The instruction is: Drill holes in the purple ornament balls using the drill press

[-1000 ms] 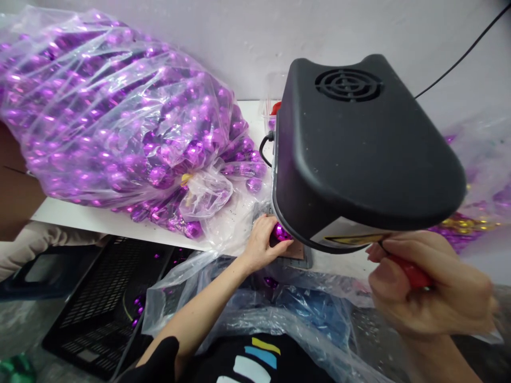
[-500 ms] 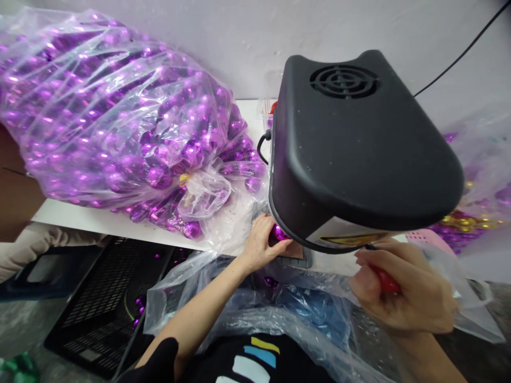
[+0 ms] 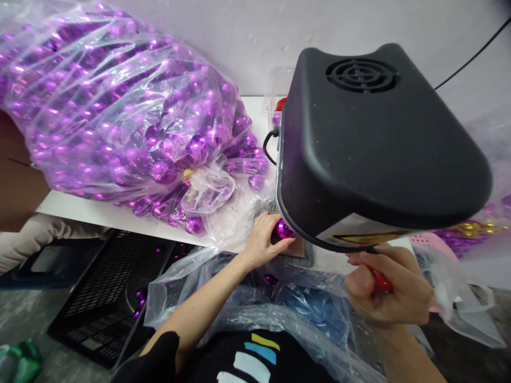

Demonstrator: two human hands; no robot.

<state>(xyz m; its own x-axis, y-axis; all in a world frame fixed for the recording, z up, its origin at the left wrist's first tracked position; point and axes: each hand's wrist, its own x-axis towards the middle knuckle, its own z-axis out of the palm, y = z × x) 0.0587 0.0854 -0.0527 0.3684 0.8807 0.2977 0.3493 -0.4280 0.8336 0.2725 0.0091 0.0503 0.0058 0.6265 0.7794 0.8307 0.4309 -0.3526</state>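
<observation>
A black machine (image 3: 383,138) with a round vent on top stands on the white table and hides what lies beneath its head. My left hand (image 3: 263,238) is closed on a shiny purple mirror ball (image 3: 284,229), at the machine's near left edge. Under the ball lies a flat brownish plate (image 3: 296,250) on a grey base. My right hand (image 3: 393,284) is wrapped round a red lever handle (image 3: 382,281) below the machine's front edge. Purple balls fill a large clear plastic bag (image 3: 120,111) at the left, tied with something yellow.
Clear plastic sheeting (image 3: 247,314) spreads over my lap, with a purple ball in its folds. Left of it is a black slatted crate (image 3: 99,298). A plastic box (image 3: 275,106) with something red stands behind the machine. A pink basket (image 3: 435,247) is at the right.
The whole view has shifted slightly, so the machine appears further right. My right hand, still on the red handle, appears a little further left. My left hand keeps hold of the ball.
</observation>
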